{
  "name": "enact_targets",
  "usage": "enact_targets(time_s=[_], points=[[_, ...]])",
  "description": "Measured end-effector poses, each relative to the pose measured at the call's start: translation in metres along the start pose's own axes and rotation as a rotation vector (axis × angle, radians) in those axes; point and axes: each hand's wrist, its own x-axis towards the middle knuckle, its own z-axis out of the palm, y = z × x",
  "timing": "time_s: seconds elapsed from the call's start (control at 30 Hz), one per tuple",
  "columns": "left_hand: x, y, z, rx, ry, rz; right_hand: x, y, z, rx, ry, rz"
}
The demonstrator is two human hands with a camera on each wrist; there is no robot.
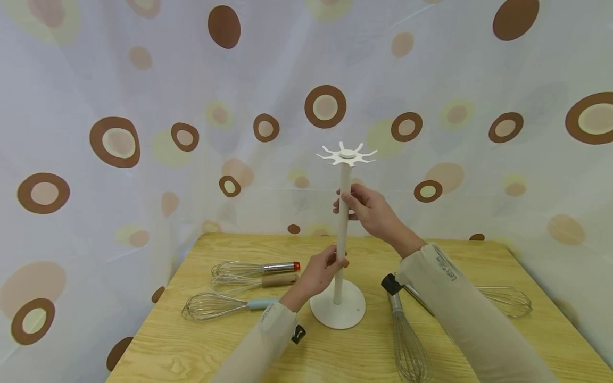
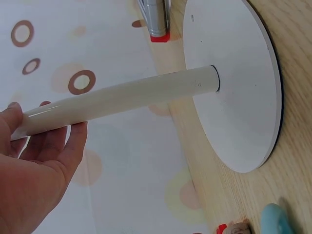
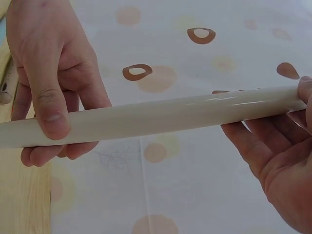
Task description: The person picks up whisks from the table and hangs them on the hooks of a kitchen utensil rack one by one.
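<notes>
A white whisk stand [image 1: 341, 229] rises from a round base [image 1: 351, 308] on the wooden table, topped by a ring of hooks [image 1: 347, 154] like a star. My left hand [image 1: 318, 274] holds the pole low down, thumb and fingers around it. Higher up, below the hooks, my right hand [image 1: 371, 210] grips the same pole. In the right wrist view both the left hand [image 3: 58, 78] and the right hand [image 3: 285, 156] wrap the smooth pole. The left wrist view shows bare pole between the left hand [image 2: 44, 165] and the base [image 2: 239, 117].
Left of the stand lie whisks with a red-tipped steel handle [image 1: 280, 267], a brown handle [image 1: 279, 280] and a light blue handle [image 1: 262, 304]. To the right are a steel whisk [image 1: 409, 346] and another whisk [image 1: 507, 300], partly behind the right sleeve. A dotted curtain [image 1: 287, 80] hangs behind.
</notes>
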Motion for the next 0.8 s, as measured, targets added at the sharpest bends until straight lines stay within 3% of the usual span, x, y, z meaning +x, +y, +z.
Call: enact_targets(time_s=[0.8], points=[[-0.017,0.004,-0.002,-0.037,-0.047,0.049,-0.013,-0.004,0.004,0.033,-0.024,-0.051]])
